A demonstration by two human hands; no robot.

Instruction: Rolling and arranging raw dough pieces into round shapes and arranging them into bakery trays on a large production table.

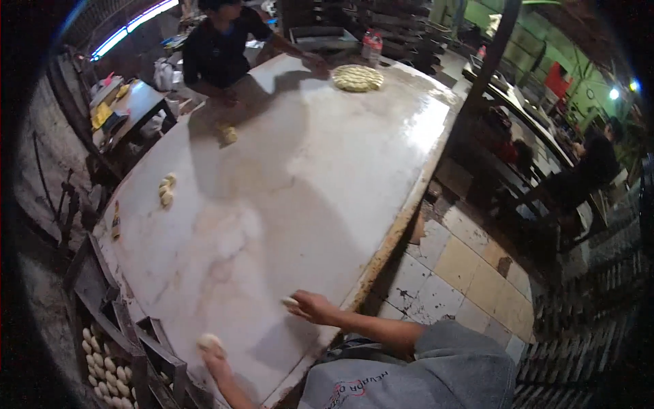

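Note:
My left hand (216, 362) is closed on a pale round piece of dough (208, 341) low on the marble-topped table (361, 163), near its lower left. My right hand (313, 307) is closed on a small pale dough piece (290, 301) near the table's right edge, a little higher up. A short line of dough pieces (166, 194) lies at the left. A lump of dough (227, 134) lies toward the far side, and a large round mass of cut dough pieces (357, 78) rests at the far right corner.
A co-worker (218, 58) leans over the table's far side, and another person (589, 163) sits at a bench on the right. Wooden trays (99, 286) with rows of dough pieces stand at lower left. A tiled floor (456, 266) and slatted racks flank the table's right.

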